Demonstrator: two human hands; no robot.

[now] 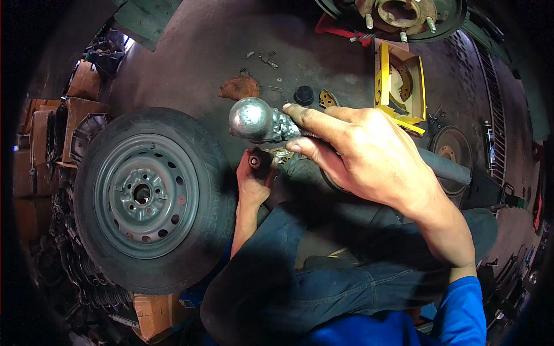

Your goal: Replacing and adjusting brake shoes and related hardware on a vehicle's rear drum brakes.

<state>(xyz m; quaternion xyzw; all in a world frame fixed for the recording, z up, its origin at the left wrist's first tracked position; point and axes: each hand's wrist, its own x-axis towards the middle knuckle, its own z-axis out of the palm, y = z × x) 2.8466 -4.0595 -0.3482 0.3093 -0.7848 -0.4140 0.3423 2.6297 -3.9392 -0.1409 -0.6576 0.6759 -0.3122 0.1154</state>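
Observation:
My right hand (369, 150) is closed around a hammer with a shiny, round steel ball head (251, 119). Its neck looks rough and lumpy, and a thick grey pipe-like handle (447, 166) shows beyond my wrist. Below the ball, my left hand (252, 187) is wrapped around a dark rod-like tool (254, 161), seen nearly end-on; its lower part is hidden. Beside that fist, a small piece of yellowish metal (283, 154) shows under the hammer. What lies beneath my right hand is mostly covered.
A wheel with a tyre (144, 196) stands at my left. An open yellow box (401, 86) holds curved brake shoes. A rusty hub (401, 11) is at the far edge. A brown rag (239, 87), a black cap (303, 95) and small springs lie on the floor.

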